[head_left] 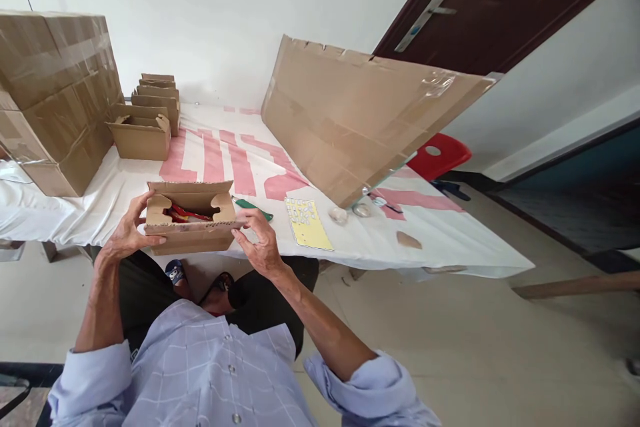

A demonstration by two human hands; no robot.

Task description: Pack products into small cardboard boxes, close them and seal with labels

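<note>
A small cardboard box (195, 238) with its top flaps up is at the table's front edge, between my two hands. My left hand (129, 225) grips its left end, thumb along the front wall and fingers at the rear corner. At the right end, my right hand (259, 240) holds the box with thumb and fingers. Inside lie red and yellow packets (186, 215), partly hidden by the walls and flaps. Just behind my right hand, a green-handled tool (253, 207) lies on the cloth, its kind unclear. Right of it is a yellow sheet (313, 235) bearing several small pale pieces.
Large taped cartons (60, 100) are stacked at the left. Several small open boxes (143, 140) stand in a row beside them. A big cardboard panel (365, 113) leans over the table's right half. Tape rolls (339, 215) lie near its lower corner; a red chair (440, 155) is behind.
</note>
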